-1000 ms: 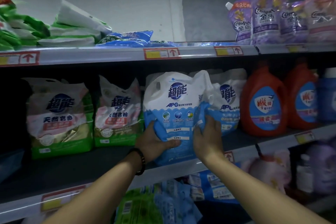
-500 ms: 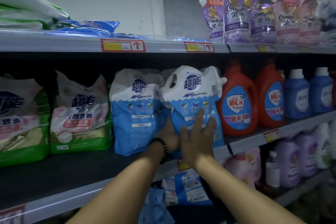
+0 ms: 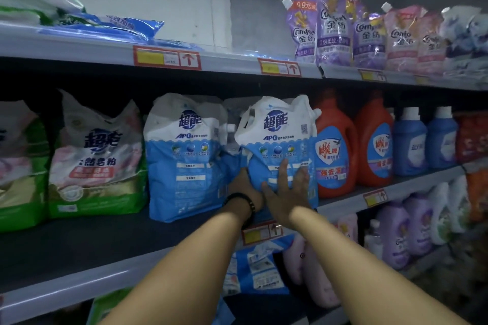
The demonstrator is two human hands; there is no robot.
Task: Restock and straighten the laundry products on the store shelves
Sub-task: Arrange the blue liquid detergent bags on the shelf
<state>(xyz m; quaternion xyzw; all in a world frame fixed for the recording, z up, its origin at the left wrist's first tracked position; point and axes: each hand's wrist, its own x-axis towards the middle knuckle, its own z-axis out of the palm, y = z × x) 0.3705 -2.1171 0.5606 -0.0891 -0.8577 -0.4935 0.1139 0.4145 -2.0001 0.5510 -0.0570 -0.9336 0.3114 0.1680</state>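
A blue-and-white detergent refill pouch (image 3: 277, 134) stands upright on the middle shelf (image 3: 79, 248), right beside a red detergent jug (image 3: 334, 155). My right hand (image 3: 286, 192) lies flat on its lower front, fingers straight and spread. My left hand (image 3: 244, 186), with a black band at the wrist, holds the pouch's lower left edge; its fingers are hidden behind the pouch. A second matching pouch (image 3: 184, 155) stands upright just to the left, touched by neither hand.
Pink-and-green powder bags (image 3: 97, 163) stand left of the pouches. More red and blue jugs (image 3: 410, 142) line the right. Purple softener pouches (image 3: 335, 24) fill the top shelf's right; flat bags (image 3: 111, 26) lie at its left. Lower shelves hold purple bottles (image 3: 393, 229).
The right pouch has been pushed back and stands straighter beside the red jug. My right hand has stayed flat on its front, and the view has moved closer.
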